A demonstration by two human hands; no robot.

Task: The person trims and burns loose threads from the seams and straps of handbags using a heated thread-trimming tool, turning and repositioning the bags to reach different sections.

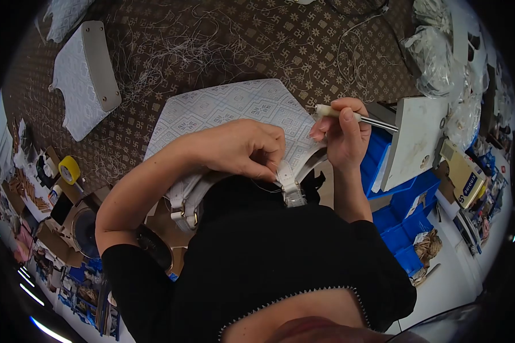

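A white-and-grey patterned bag panel [229, 106] lies in front of my body. Pale straps with metal buckles are attached along its near side. My left hand [249, 150] is closed in a pinch at the edge of the right strap [288, 176]. Whatever lies between its fingertips is too small to make out; a fine thread seems to run just below them. My right hand [349, 134] is raised to the right of the panel. Its fingers are wrapped round a slim hand tool [331, 111] with a cream handle and a metal shaft pointing right.
Loose threads [197, 54] are strewn over the brown patterned cloth [257, 34]. Another bag piece [83, 83] lies at the upper left. On the right stand a white board [415, 143], blue bins [400, 231] and plastic bags [435, 63]. Yellow tape [69, 170] sits among clutter at left.
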